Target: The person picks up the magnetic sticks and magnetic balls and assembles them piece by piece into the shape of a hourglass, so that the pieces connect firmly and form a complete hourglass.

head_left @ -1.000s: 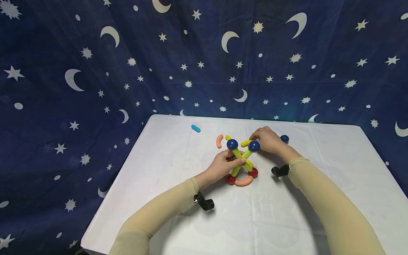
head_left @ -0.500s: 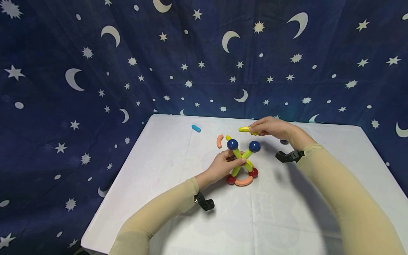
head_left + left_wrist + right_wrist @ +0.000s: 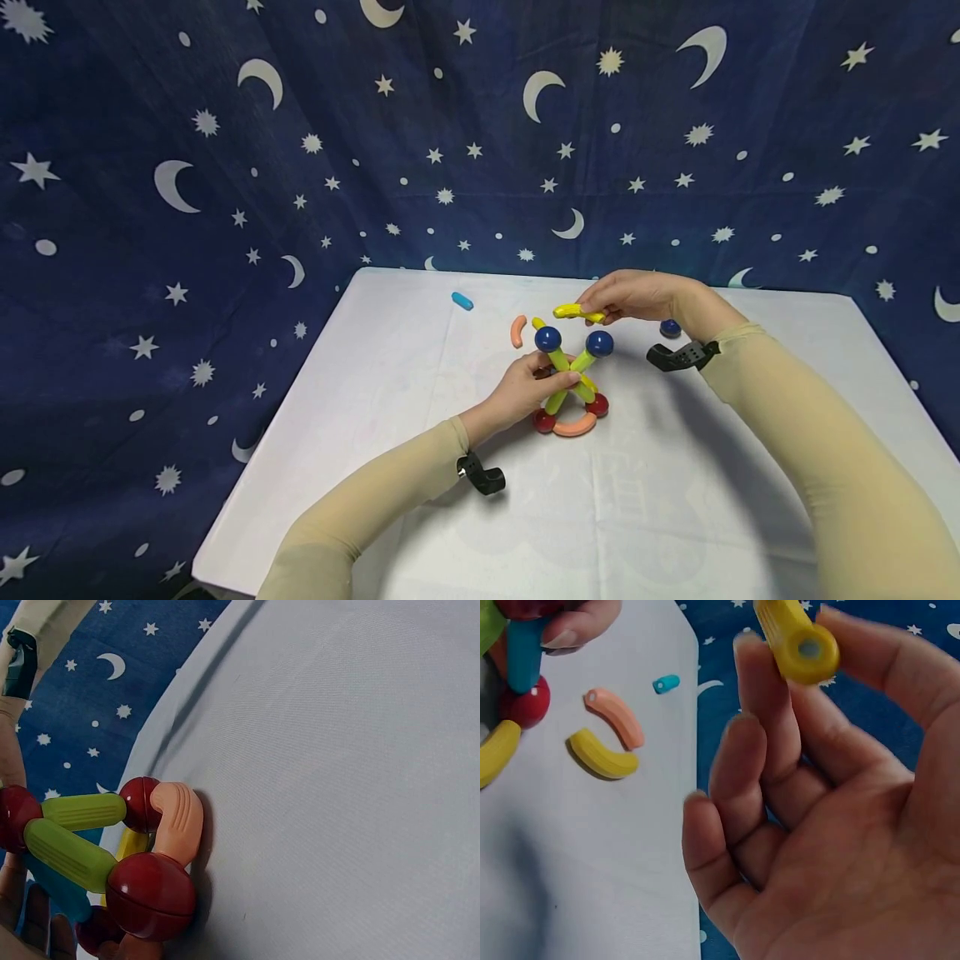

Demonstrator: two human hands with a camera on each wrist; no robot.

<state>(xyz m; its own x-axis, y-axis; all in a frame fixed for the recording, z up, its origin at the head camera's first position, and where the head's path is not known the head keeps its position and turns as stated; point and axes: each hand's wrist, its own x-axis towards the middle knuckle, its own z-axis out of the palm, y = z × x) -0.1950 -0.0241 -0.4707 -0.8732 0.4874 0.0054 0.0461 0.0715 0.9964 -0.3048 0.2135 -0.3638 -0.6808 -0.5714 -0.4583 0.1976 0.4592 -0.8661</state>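
My left hand (image 3: 517, 387) grips a frame of magnetic building rods and balls standing on the table. Green straight rods (image 3: 71, 855) cross in its middle. Two blue balls (image 3: 548, 339) top it, and red balls (image 3: 150, 896) joined by a peach curved rod (image 3: 575, 426) form its base. In the left wrist view a blue rod (image 3: 60, 889) belongs to it too. Beyond and above the frame, my right hand (image 3: 630, 293) pinches a yellow curved rod (image 3: 799, 645) between thumb and fingertips, apart from the blue balls. Part of the frame is hidden behind my left fingers.
On the white table (image 3: 360, 400), a loose peach curved rod (image 3: 615, 716) and another yellow curved rod (image 3: 604, 757) lie behind the frame. Farther back left is a short blue rod (image 3: 462, 301). A loose blue ball (image 3: 671, 328) sits under my right wrist.
My right hand has lifted the yellow curved rod off the table, then shifted it slightly left, above and behind the frame. My left hand stays where it was.
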